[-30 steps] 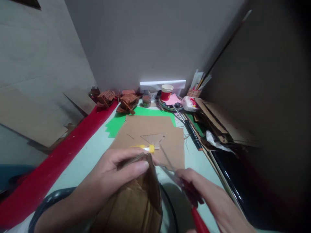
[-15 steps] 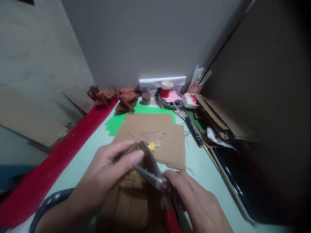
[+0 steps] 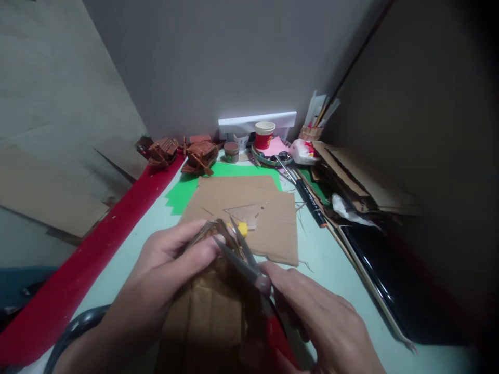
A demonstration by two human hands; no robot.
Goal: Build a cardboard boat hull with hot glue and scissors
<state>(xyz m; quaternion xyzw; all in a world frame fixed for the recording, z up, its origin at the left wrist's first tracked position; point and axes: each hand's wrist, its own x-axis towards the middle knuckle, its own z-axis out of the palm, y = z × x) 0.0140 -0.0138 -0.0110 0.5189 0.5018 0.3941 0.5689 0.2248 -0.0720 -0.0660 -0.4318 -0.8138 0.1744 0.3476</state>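
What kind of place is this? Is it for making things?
Probably a craft desk: the right hand works red-handled scissors on a cardboard piece held by the left hand, with green paper and small brown models behind.

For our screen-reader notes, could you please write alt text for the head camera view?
A person's left hand holds a cardboard piece while the right hand sets open red-handled scissors at its top edge, above a cluttered table.

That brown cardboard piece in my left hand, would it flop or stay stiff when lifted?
Probably fairly stiff: the cardboard piece holds its shape pinched in the left hand. Likely light, since fingertips alone steady it. It may fold along its visible creases near the scissors.
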